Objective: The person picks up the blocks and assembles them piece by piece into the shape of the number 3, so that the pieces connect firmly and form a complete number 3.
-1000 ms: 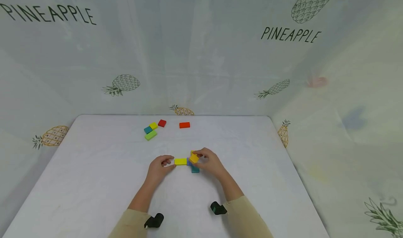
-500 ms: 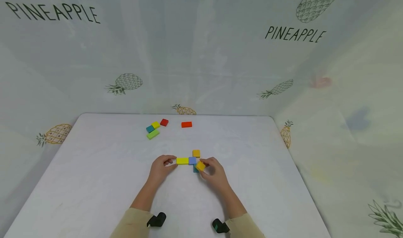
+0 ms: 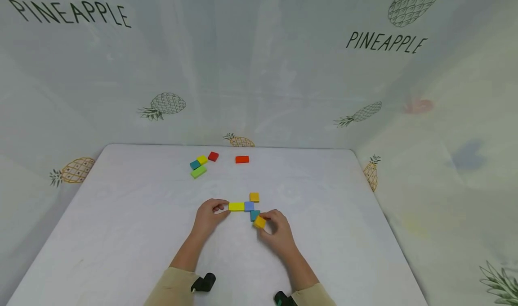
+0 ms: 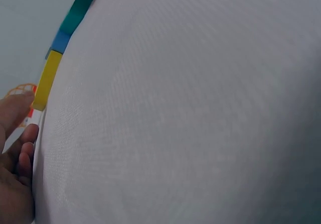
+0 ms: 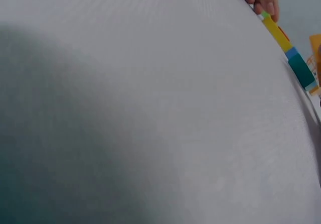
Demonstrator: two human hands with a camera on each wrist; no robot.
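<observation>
Fingers of the right hand [image 3: 282, 235] pinch an orange cuboid block [image 3: 260, 222] raised beside a teal cuboid block [image 3: 254, 214]; the left hand [image 3: 206, 218] pinches a long yellow block [image 3: 236, 206]. Crooked lowering could knock the teal block askew.

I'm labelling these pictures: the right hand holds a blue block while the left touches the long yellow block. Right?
Not blue: the right hand holds an orange block, as the head view shows; the left hand does touch the long yellow block.
</observation>
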